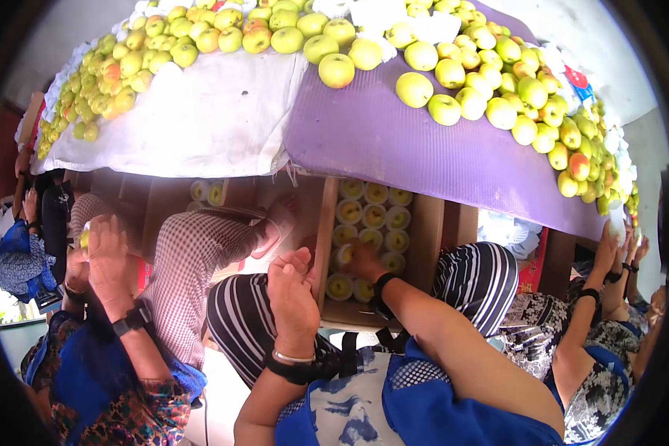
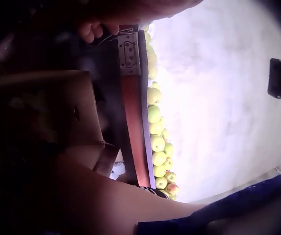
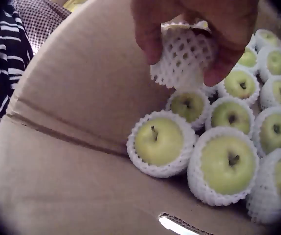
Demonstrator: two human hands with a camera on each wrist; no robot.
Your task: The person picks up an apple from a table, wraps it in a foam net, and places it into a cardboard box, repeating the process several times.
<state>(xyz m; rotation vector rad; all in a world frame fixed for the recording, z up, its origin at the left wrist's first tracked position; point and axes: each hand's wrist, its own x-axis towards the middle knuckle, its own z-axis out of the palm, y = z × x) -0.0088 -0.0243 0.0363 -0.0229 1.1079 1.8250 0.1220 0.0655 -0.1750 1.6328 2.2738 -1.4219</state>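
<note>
The right hand [image 1: 364, 260] reaches into a cardboard box [image 1: 324, 245] of green apples in white foam nets. In the right wrist view this hand [image 3: 194, 34] pinches a netted apple [image 3: 184, 58] above the others, near the box wall [image 3: 91, 83]. Below it sit a netted apple [image 3: 160, 141] and another [image 3: 228, 164]. Left of the box, the left hand [image 1: 293, 297] is raised, palm turned inward, holding nothing visible. Only part of the left hand [image 2: 130, 14] shows in the dark left wrist view.
Loose green apples [image 1: 337, 70] are heaped on the table with its purple cover [image 1: 424, 149] and white cloth [image 1: 201, 119]. A person at the left [image 1: 108, 260] and others at the right sit close by. Another box with netted apples [image 1: 215, 195] stands under the table.
</note>
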